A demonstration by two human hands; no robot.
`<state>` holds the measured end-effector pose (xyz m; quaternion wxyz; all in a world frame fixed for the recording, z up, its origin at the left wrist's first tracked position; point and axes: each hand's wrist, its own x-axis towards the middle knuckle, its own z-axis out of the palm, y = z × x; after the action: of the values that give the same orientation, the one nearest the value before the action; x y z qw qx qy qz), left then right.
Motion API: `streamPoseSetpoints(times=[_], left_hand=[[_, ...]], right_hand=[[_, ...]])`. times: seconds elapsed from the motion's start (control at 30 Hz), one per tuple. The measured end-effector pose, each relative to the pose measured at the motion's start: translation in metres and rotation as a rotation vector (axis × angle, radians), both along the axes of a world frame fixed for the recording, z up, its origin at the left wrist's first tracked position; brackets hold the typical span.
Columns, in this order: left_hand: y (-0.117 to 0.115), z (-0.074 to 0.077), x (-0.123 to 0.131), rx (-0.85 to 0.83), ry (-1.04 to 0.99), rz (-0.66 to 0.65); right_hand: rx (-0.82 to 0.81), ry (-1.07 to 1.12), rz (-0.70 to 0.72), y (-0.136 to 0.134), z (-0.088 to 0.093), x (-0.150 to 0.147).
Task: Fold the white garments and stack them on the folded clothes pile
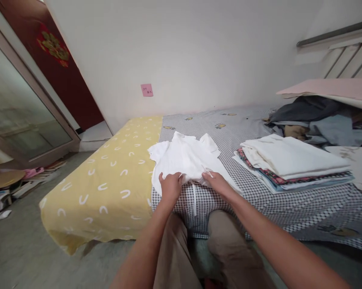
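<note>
A white short-sleeved shirt [187, 154] lies spread on the checked bed cover, its collar toward the wall and its near edge by my knees. My left hand [171, 185] pinches the near edge of the shirt on the left. On the right, my right hand [214, 180] grips the same edge, with the cloth bunched between the two hands. A thin white string [194, 198] hangs down from the shirt between them, over the bed's front. To the right sits a stack of folded clothes [295, 158], white on top with patterned and pale blue layers below.
A yellow sheet [99, 188] covers the bed's left part, a black-and-white checked cover [259, 204] the rest. Loose dark and grey clothes [316, 116] pile up at the far right under a pink board [334, 89]. Behind the bed is a white wall with a pink note [147, 90].
</note>
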<state>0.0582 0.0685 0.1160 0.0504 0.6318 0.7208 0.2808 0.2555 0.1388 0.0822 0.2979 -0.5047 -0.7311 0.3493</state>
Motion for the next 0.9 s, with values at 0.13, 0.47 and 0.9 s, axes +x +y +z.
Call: streamPoseSetpoints(times=[0.13,0.47,0.9], left_hand=[[0.002,0.025,0.0,-0.011,0.099,-0.012],[0.001,0.037,-0.003,0.045,0.184,-0.058],[-0.07,-0.071,0.02,-0.106,0.245,-0.331]], right_hand=[[0.005,0.072,-0.007,-0.004,0.013,0.0],[0.162,-0.14,-0.042,-0.014,0.036,-0.012],[0.149,-0.347,0.448,-0.105,-0.039,0.02]])
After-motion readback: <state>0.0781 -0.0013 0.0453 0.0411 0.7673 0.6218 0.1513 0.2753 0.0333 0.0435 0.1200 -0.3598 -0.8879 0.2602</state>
